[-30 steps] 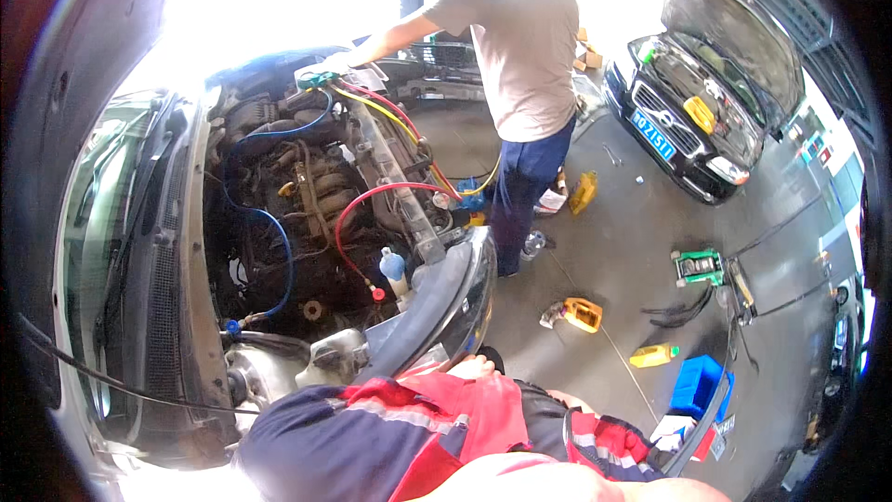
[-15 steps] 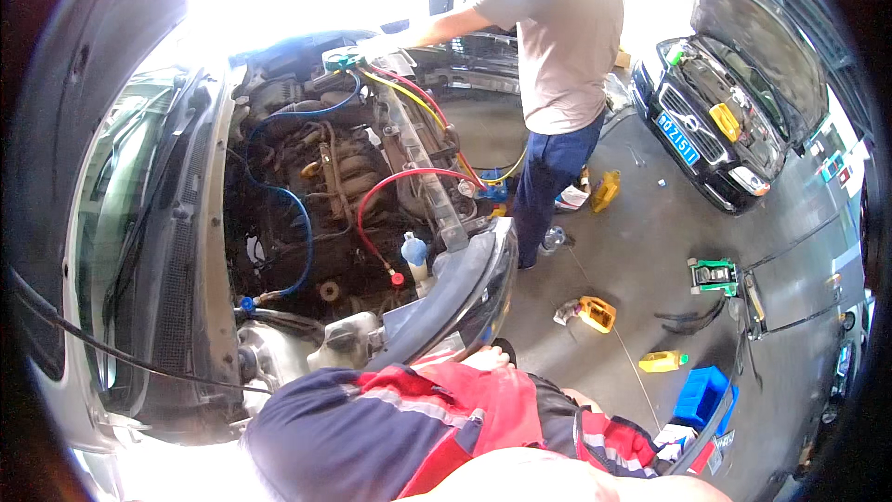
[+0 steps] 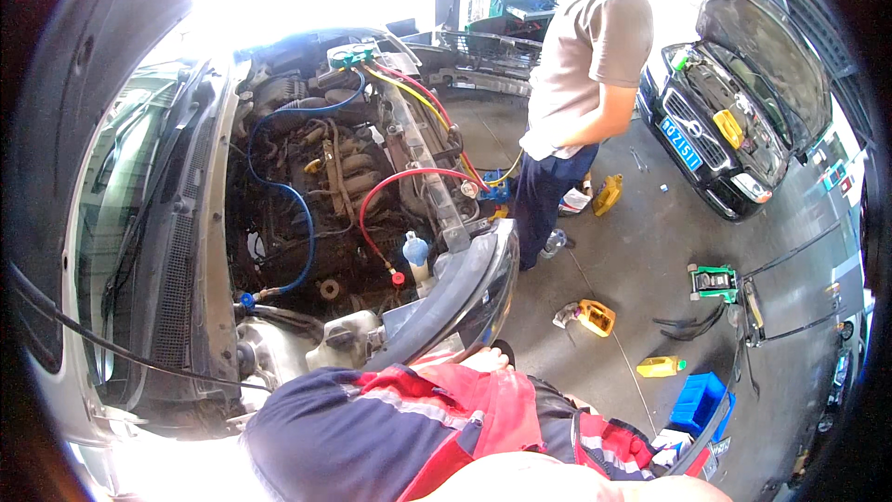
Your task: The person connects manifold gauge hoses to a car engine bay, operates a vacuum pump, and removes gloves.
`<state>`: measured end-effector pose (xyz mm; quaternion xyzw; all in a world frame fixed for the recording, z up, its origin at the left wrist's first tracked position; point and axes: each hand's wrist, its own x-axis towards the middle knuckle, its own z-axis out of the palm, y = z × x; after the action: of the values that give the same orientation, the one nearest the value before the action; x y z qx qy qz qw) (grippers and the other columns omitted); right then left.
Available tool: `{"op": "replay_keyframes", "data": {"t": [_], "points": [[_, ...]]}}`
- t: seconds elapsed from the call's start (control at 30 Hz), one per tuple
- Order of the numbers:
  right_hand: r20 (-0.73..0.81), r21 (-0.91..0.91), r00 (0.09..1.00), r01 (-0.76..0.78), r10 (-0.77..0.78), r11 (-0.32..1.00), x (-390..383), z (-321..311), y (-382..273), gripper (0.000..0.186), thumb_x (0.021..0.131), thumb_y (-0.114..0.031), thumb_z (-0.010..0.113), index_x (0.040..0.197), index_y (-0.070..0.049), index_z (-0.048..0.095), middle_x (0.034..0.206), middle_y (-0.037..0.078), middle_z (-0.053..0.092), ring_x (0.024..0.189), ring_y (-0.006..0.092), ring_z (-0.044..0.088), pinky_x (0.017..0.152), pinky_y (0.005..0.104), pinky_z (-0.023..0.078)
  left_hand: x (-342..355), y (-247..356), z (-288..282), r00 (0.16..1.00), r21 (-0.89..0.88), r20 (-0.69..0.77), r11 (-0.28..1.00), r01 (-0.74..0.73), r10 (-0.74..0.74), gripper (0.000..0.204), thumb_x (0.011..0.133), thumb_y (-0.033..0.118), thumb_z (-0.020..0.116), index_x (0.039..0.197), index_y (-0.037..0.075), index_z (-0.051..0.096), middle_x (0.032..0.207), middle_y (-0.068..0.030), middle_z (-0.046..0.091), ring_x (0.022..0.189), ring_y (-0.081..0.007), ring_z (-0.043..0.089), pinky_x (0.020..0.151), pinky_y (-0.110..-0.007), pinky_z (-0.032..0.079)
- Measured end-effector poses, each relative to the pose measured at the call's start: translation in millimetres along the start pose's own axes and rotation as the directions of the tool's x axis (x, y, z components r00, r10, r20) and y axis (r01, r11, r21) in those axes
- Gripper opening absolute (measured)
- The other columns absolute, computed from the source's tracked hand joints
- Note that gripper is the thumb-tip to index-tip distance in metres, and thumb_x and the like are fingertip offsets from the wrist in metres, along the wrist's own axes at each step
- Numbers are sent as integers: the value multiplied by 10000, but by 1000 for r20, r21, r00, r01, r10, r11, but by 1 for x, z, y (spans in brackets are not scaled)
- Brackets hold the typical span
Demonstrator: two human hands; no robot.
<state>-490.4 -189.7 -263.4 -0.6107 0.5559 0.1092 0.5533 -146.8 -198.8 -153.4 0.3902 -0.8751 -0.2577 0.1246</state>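
My left hand (image 3: 483,361) is by the car's front corner, below the headlight (image 3: 492,279), fingers curled; what they grip is hidden. My right hand (image 3: 581,403) is mostly hidden behind my red-and-navy sleeve. Ahead lies the open engine bay (image 3: 316,186), with a manifold gauge set (image 3: 349,56) at its far edge. Its blue hose (image 3: 300,232) runs to a blue coupler (image 3: 247,300); a red hose (image 3: 372,200) ends at a red coupler (image 3: 398,277). A washer reservoir cap (image 3: 414,246) sits near the headlight.
A co-worker in a grey shirt (image 3: 581,56) stands beyond the headlight. A black car (image 3: 706,130) has its bonnet up. On the floor are a green jack (image 3: 713,282), several yellow jugs (image 3: 597,318) and a blue bin (image 3: 697,404). A raised bonnet (image 3: 79,56) fills the left.
The co-worker has let go of the gauge set, straightened and brought the hand down near the waist. The view has shifted slightly. My hands look about the same.
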Motion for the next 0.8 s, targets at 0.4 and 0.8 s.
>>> {"op": "replay_keyframes", "data": {"t": [0.4, 0.8], "points": [[-17, -5, 999, 35, -35, 999, 2, 6, 9, 256, 710, -227, 524, 870, -37, 587, 835, 165, 569, 800, 282, 545, 682, 334, 417, -1, -1, 1, 946, -919, -318, 268, -290, -67, 98, 691, 293, 463, 675, 213, 517, 655, 15, 464, 677, -168, 491, 608, -335, 393], [4, 11, 988, 151, -151, 988, 15, 7, 16, 275, 689, -246, 533, 856, -34, 586, 826, 205, 563, 809, 324, 548, 675, 358, 416, 3, -70, 113, 976, -759, -216, 628, -172, 7, 153, 698, 311, 478, 619, 185, 444, 682, -11, 409, 709, -174, 381, 695, -333, 298]]}}
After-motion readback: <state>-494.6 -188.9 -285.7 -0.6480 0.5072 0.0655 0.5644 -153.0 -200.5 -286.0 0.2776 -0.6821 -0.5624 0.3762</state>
